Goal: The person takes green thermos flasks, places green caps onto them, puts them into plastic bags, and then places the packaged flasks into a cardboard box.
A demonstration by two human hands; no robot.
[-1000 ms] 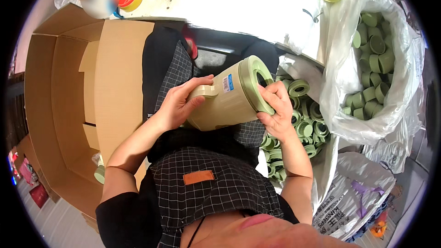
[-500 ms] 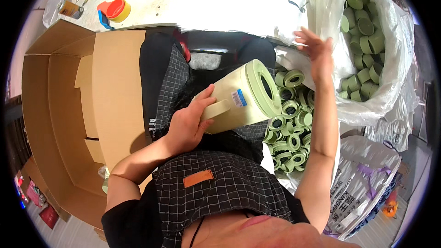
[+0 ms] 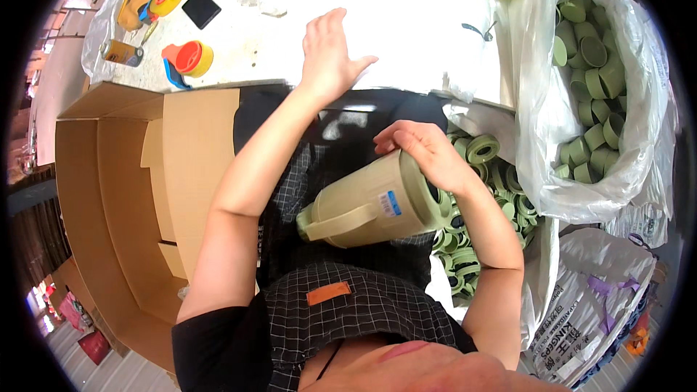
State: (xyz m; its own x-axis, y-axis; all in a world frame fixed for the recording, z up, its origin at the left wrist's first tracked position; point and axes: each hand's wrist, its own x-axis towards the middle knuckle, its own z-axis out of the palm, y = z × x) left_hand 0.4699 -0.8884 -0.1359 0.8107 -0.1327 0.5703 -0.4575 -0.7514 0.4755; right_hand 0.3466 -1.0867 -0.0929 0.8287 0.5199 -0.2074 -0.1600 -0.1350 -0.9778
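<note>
A pale green thermos jug [image 3: 348,207] with a handle and a small blue-and-white label lies across my lap. Its narrow top points left, and its wide round end faces right. My right hand [image 3: 428,149] curls over the upper edge of that wide end, fingers bent around it. Beyond the jug, my left hand [image 3: 330,58] is over the front of the white worktable [image 3: 406,36], fingers stretched and thumb apart, holding nothing.
On my left stands an open cardboard box [image 3: 200,145]. Several green ring-shaped parts [image 3: 465,261] fill a container by my right arm. A plastic-lined bag [image 3: 537,174] holds green cups. A red-yellow tape roll [image 3: 193,58] and a black phone [image 3: 201,9] lie on the table.
My left hand has let go of the jug's handle and moved forward over the table. My right hand has come down from beside the bag onto the jug's wide end. The jug now lies flatter.
</note>
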